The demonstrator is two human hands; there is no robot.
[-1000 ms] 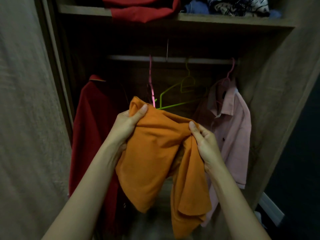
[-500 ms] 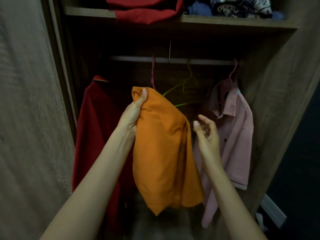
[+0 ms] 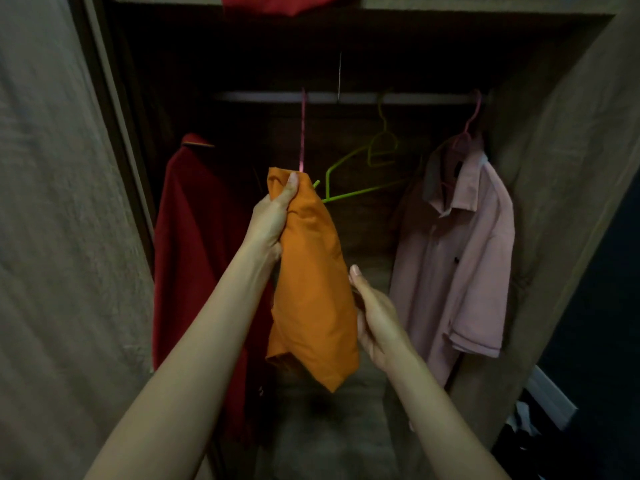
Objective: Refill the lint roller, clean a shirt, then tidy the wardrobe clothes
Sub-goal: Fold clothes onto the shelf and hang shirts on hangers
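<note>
Orange garment (image 3: 313, 289) | bunched, hanging before the open wardrobe | left hand (image 3: 272, 221) clenched on its top | right hand (image 3: 375, 315) loosely open against its side, fingers hidden | risk: folds snag the green hanger (image 3: 360, 174) behind, or cloth slips from the one-handed grip

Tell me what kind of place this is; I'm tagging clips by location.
Inside an open wardrobe, probably in a bedroom: a hanging rail with hangers, a pink shirt and a red shirt hung up.
</note>
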